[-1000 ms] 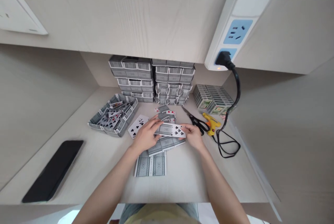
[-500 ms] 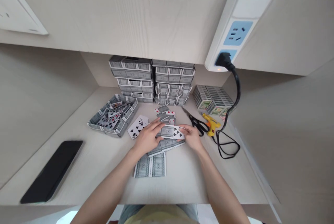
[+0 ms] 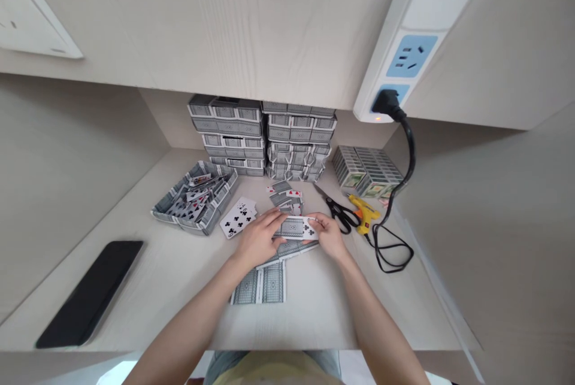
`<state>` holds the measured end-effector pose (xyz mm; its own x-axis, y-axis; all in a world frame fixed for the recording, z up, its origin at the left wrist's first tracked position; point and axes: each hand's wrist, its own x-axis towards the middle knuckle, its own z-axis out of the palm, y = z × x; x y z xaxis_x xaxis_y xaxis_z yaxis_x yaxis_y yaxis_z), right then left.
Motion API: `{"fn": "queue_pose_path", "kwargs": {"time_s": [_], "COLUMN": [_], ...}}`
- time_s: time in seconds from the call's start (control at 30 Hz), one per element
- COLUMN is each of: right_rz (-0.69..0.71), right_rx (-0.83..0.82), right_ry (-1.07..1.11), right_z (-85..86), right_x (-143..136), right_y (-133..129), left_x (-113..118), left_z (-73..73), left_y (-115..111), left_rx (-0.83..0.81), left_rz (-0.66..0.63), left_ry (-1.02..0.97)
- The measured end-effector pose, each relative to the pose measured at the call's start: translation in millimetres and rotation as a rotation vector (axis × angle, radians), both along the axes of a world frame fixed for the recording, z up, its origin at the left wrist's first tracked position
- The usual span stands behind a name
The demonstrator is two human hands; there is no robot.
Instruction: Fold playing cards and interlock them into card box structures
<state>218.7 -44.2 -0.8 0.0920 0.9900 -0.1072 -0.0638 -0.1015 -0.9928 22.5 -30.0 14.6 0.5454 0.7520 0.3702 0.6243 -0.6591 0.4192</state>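
Between my two hands is a strip of playing cards, a grey patterned back with a clubs face showing at its right end. My left hand grips its left part, thumb below and fingers on top. My right hand pinches the right end. Underneath lie more joined grey-backed cards, partly covered. Nearer the table edge, a flat pair of cards lies back up. Face-up clubs cards rest left of my left hand, and small folded card pieces sit just beyond both hands.
A card-built tray holding loose cards stands left. Stacked card boxes and packs of cards are at the back. Scissors, a yellow glue gun and its black cable lie right; a black phone lies left.
My left hand has shifted slightly right along the strip, and less of the clubs face shows between the hands. My right hand stays at the right end.
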Motion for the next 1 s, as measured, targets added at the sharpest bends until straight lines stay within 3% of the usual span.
{"fn": "queue_pose_path", "kwargs": {"time_s": [0.23,0.47,0.63,0.8,0.9,1.0], "right_rz": [-0.136,-0.191,-0.107,-0.05,-0.036,-0.022], "right_rx": [0.128,0.135,0.198,0.225,0.161,0.16], "right_ry": [0.001,-0.134,-0.521,-1.036,-1.249,-1.312], "right_z": [3.7,-5.5,6.8,21.4,20.5,14.8], "right_x": [-1.1,1.1,-5.8,-37.5,-55.0,-60.3], "right_y": [-0.6,11.3,25.4,48.8,61.7,68.6], "left_x": [1.9,-17.0,-22.5,-17.9,-16.6,-16.9], "left_z": [2.4,1.0,-0.6,-3.3,-8.9,-16.1], "left_y": [1.8,22.9,27.0,24.0,25.4,28.7], "left_rx": [-0.019,0.075,0.088,0.087,0.065,0.052], "left_rz": [0.063,0.433,0.468,0.458,0.459,0.447], "left_ry": [-0.037,-0.253,-0.319,-0.32,-0.342,-0.331]}}
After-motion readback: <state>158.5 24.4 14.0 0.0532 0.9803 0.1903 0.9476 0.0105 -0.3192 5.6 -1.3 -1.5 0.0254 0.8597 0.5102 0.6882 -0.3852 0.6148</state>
